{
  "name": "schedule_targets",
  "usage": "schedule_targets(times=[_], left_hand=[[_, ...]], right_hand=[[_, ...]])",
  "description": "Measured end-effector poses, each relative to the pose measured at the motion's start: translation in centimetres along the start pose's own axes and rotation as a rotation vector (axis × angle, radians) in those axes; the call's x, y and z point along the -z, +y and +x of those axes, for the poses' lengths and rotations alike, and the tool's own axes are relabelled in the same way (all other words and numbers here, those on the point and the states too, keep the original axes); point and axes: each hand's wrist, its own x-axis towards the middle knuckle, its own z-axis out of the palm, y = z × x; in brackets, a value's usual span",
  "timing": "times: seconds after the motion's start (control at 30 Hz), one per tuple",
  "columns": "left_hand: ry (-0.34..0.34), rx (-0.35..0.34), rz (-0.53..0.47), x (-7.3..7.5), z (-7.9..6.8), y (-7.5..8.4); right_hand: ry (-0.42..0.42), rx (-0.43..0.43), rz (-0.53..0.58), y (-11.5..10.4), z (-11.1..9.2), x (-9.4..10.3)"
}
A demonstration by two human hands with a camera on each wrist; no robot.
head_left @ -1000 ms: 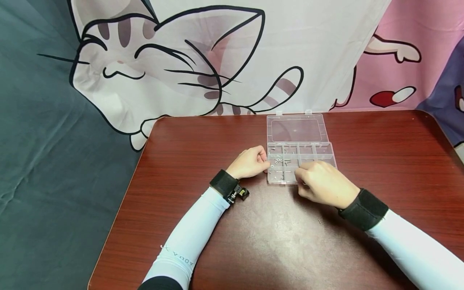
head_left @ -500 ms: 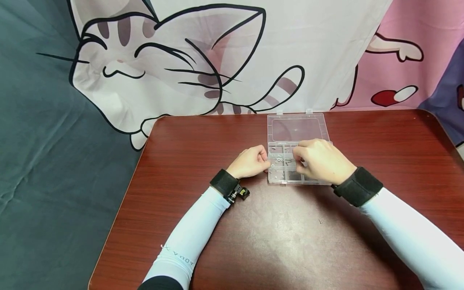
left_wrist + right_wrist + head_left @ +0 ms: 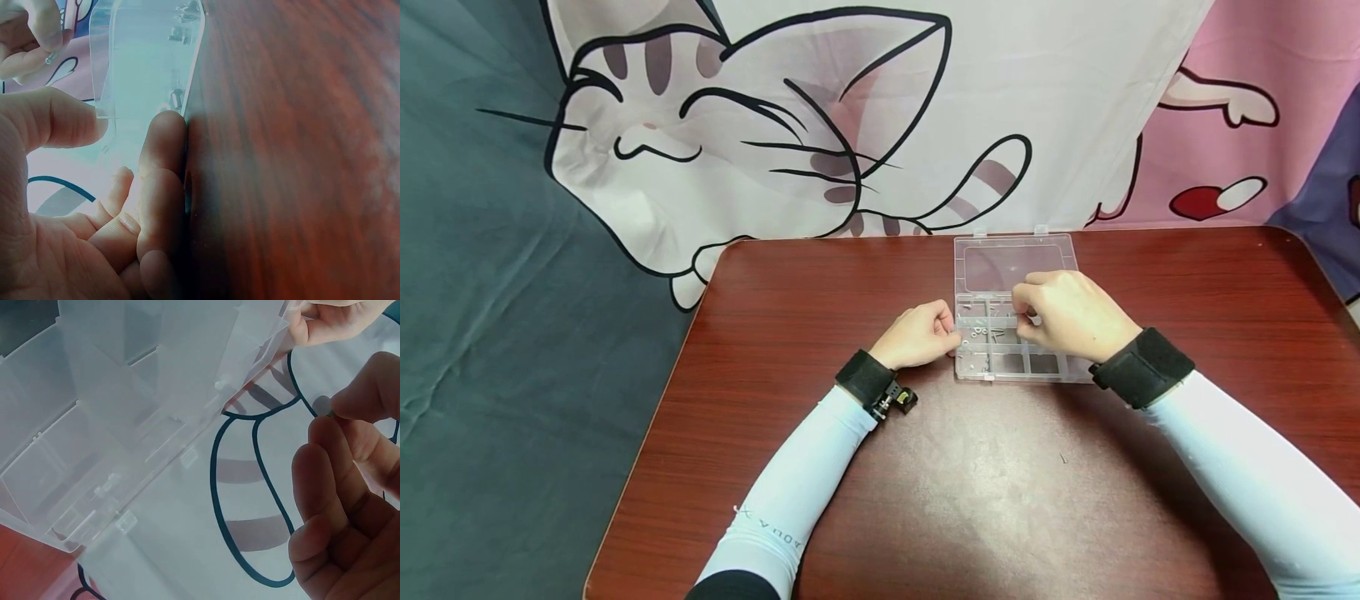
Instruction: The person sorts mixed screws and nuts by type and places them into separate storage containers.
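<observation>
A clear plastic compartment box (image 3: 973,348) lies with its lid (image 3: 1015,262) folded back on the table. My left hand (image 3: 917,335) grips its left side; in the left wrist view the thumb (image 3: 65,119) is at the upper rim and fingers (image 3: 164,147) lie along the outer wall. Over the box's right part, my right hand (image 3: 1063,312) pinches a small screw (image 3: 322,405) between thumb and forefinger. Its round grey head shows in the right wrist view, its shank mostly hidden by the fingertips. Small nuts (image 3: 977,332) and screws (image 3: 997,336) lie in left-hand compartments.
A thin small metal piece (image 3: 1063,458) lies alone on the brown table (image 3: 925,500), nearer the front. Behind the table's far edge hangs a printed cat curtain (image 3: 895,108). Black straps with a camera (image 3: 901,400) sit on the wrists.
My right hand has moved from the box's front row back toward the lid hinge, now raised over the box. The left hand stays where it was on the box's side.
</observation>
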Motion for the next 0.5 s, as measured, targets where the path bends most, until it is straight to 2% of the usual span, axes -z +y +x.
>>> schedule_targets(times=[0.37, 0.5], left_hand=[[-0.001, -0.002, 0.000, 0.00, 0.11, -0.04], [-0.003, -0.005, -0.005, 0.07, 0.08, -0.05]], right_hand=[[-0.021, -0.025, -0.015, 0.15, -0.02, 0.02], [-0.083, -0.050, -0.026, 0.06, -0.19, 0.12]])
